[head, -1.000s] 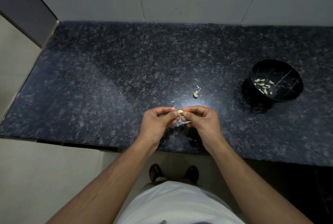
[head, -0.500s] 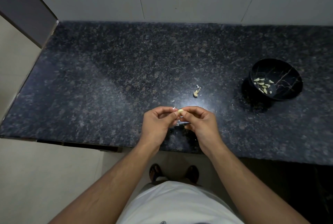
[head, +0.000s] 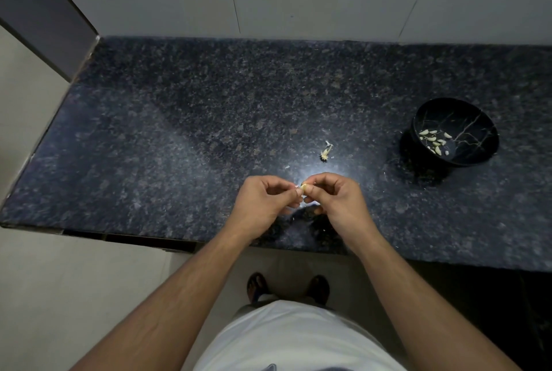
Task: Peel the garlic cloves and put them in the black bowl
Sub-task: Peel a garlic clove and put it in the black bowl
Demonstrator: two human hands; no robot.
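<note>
A small pale garlic clove point(head: 305, 188) is pinched between the fingertips of both hands just above the counter's front part. My left hand point(head: 263, 206) grips it from the left with curled fingers; my right hand point(head: 334, 203) pinches it from the right. The black bowl point(head: 478, 119) stands far right on the counter, apart from both hands, with several peeled cloves point(head: 433, 142) lying inside.
The dark speckled granite counter point(head: 179, 137) ends at a front edge near my wrists and a white tiled wall behind. A garlic stem scrap point(head: 326, 153) and tiny skin flakes lie beyond my hands. Floor and my feet show below.
Both hands stay in the same spot, fingers shifting slightly on the clove. The bowl and scrap have not moved.
</note>
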